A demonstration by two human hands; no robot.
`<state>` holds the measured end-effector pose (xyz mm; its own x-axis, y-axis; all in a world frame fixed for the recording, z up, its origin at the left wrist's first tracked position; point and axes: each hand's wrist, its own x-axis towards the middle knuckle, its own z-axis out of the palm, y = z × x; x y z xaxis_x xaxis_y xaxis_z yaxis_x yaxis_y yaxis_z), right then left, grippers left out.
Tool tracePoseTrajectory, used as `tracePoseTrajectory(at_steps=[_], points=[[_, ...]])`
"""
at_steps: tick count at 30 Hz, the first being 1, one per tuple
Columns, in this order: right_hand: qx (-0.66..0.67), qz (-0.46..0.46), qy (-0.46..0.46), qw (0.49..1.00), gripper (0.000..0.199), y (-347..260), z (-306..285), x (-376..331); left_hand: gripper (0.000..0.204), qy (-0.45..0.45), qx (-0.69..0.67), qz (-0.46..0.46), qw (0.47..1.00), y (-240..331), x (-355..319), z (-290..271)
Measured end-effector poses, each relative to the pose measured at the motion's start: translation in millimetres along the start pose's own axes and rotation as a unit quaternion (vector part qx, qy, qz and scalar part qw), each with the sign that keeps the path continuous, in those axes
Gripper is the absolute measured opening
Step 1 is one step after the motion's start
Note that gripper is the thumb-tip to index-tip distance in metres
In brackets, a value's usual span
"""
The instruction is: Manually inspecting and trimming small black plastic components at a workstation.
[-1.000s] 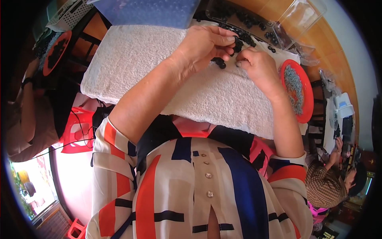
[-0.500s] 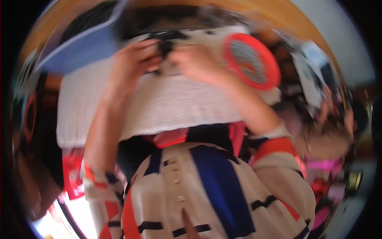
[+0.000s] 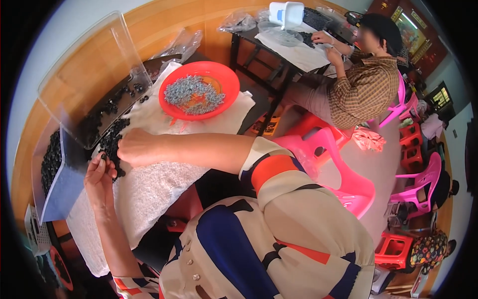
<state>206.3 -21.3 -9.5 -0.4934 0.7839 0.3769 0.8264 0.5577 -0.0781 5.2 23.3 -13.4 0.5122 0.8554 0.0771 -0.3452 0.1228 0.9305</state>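
My left hand [image 3: 100, 180] pinches a small black part [image 3: 103, 156] between thumb and fingertip, over the left side of a white towel [image 3: 159, 182]. Close beside it, my right hand [image 3: 137, 147] is closed, back of the hand up; whatever its fingers hold is hidden. Several loose black parts [image 3: 112, 141] lie heaped on the towel around both hands. Beyond my right hand stands a red bowl [image 3: 230, 89] containing many small silvery metal pieces [image 3: 185, 93]. To the left, a bluish plastic bin [image 3: 62, 182] contains more black parts [image 3: 51, 158].
A clear plastic bin [image 3: 82, 70] stands tilted behind the heap. At a second dark table [image 3: 248, 36], a co-worker [image 3: 366, 92] handles black parts. Pink chairs [image 3: 343, 184] and red stools [image 3: 393, 250] stand to the right. Plastic bags [image 3: 181, 46] lie at the back.
My view has swung to the right, bringing the co-worker and second table into sight. Both hands stay close together by the black parts; the earlier frame is blurred.
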Motion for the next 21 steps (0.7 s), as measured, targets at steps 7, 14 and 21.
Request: tracePoseTrajectory(at_steps=[7,14,21], points=[[-0.004,0.066,-0.022,0.998,0.005,22.7,8.0,-9.3,0.025,0.042,0.007,-0.001,0.999,-3.9,5.4,30.8],[0.022,0.044,0.001,0.999,0.012,6.3,-13.3,-13.6,0.020,0.048,-0.048,-0.001,0.998,0.8,-3.7,25.0],[0.035,0.021,0.020,0.999,0.011,5.6,-9.3,-12.0,0.016,0.055,-0.066,0.010,0.996,3.2,-6.4,25.1]])
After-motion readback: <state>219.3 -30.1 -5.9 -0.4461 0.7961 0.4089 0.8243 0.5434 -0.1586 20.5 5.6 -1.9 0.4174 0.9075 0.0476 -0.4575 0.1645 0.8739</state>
